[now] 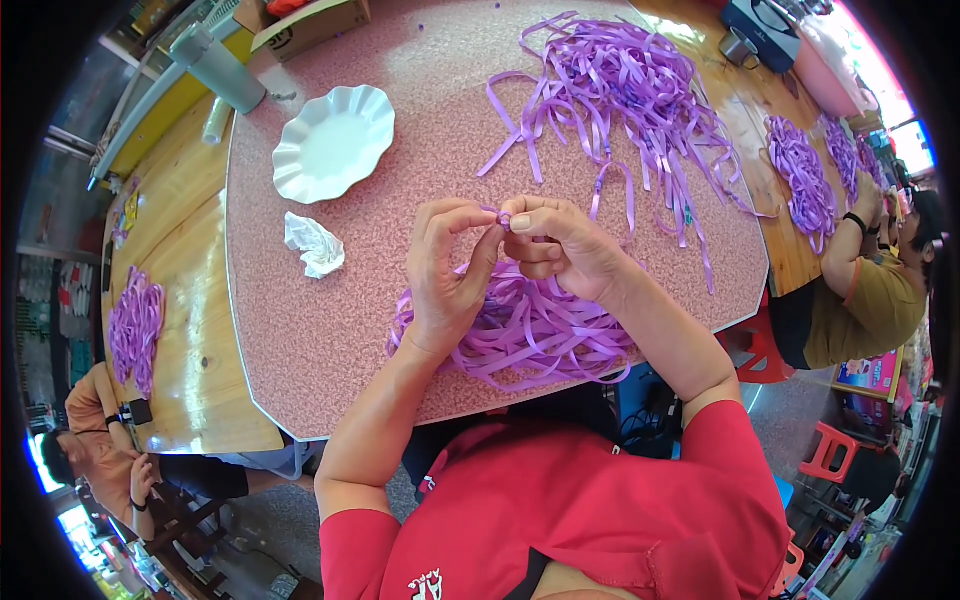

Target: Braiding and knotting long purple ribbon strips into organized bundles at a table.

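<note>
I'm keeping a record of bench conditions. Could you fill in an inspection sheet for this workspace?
Surface: pink speckled table, light edging.
Job's things: far purple ribbon pile, loose strands spreading; near purple ribbon pile below the hands.
Clutter: white scalloped dish, crumpled tissue, cardboard box.
Hands: left hand and right hand pinch a small purple piece together.
Cables: dark loops beneath the table edge, probably cables; unclear.
Surroundings: co-worker at left, another co-worker at right; red stool.
</note>
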### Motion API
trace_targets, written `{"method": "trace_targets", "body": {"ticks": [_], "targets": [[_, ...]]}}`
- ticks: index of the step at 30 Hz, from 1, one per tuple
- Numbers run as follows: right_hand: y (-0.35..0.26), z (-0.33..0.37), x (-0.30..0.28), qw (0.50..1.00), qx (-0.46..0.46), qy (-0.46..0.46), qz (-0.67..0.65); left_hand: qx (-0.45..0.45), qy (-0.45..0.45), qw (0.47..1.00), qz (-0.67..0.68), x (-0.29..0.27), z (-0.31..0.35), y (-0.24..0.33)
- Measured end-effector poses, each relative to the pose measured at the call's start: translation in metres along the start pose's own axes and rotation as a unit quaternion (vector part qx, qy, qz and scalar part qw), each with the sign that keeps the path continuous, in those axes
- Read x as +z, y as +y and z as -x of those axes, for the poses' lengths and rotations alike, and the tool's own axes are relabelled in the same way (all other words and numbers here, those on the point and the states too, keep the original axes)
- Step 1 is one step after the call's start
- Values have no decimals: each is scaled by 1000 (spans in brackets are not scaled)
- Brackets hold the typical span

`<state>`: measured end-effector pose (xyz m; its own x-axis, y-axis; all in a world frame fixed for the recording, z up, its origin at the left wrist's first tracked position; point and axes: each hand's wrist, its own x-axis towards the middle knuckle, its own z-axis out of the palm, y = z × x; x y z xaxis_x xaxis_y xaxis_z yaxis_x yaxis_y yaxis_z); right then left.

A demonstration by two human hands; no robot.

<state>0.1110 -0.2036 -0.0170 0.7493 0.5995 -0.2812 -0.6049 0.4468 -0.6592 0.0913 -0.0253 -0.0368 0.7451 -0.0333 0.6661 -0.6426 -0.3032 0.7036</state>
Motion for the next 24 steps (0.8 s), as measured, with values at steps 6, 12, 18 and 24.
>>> {"method": "trace_targets", "body": {"ticks": [6, 12, 18, 24], "targets": [[3, -2, -1, 1000, -5, -2, 7, 64, -2, 996, -60, -2, 0, -5], [4, -4, 0, 999, -17, 28, 28, 54, 3, 996, -65, 0, -1, -3], [3, -2, 2, 999, -19, 33, 37, 93, -16, 989, -113, -3, -3, -5], [3, -2, 0, 999, -25, 29, 38, 39, -4, 997, -63, -1, -2, -2]]}}
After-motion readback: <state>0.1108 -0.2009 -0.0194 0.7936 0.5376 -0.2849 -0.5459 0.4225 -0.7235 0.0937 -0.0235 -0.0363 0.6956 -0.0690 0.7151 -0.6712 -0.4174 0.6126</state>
